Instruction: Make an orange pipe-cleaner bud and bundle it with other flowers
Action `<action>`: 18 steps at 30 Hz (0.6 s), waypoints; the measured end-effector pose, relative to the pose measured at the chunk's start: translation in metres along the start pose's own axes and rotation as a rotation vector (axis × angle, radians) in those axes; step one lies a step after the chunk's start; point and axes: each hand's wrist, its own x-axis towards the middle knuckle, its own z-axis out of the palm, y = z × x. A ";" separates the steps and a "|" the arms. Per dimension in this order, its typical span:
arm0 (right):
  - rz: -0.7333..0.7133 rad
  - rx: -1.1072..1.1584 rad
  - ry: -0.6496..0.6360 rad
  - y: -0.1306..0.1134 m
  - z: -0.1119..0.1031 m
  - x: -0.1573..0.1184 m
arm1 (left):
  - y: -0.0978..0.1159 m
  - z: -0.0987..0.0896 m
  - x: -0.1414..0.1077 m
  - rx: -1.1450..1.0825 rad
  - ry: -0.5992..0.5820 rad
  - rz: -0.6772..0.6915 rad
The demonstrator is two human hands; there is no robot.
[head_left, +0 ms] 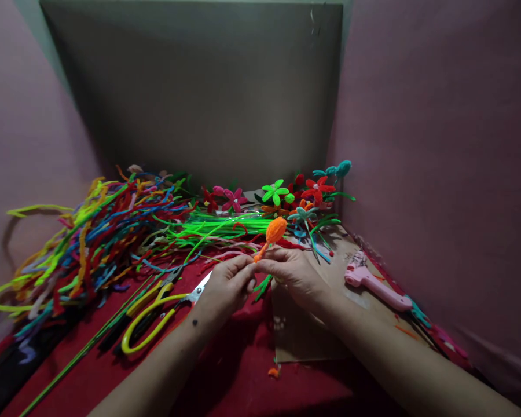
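An orange pipe-cleaner flower bud (276,230) stands tilted above my fingertips, with its fuzzy orange stem running down between them. My left hand (232,284) is closed in a pinch at the lower end of that stem. From the other side, my right hand (295,275) pinches at the same spot, thumb and fingers pressed together. The exact grip of the fingers is partly hidden. Just below the hands, green pipe-cleaner ends (263,288) show; I cannot tell whether they join the orange stem.
Loose coloured pipe cleaners (108,231) are heaped at left. Yellow-handled scissors (150,324) and pliers (150,298) lie beside my left hand. At right, a pink glue gun (377,286) rests on cardboard (304,341). Finished pipe-cleaner flowers (319,189) and green stems (226,227) lie behind.
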 end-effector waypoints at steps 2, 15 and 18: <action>-0.001 -0.030 -0.068 -0.006 -0.003 0.006 | 0.008 -0.001 0.003 0.009 0.008 0.000; -0.038 0.073 0.076 0.007 -0.017 0.016 | 0.011 0.000 0.014 -0.238 -0.128 -0.155; -0.013 0.133 0.069 0.009 -0.019 0.015 | 0.009 -0.002 0.014 -0.339 -0.205 -0.192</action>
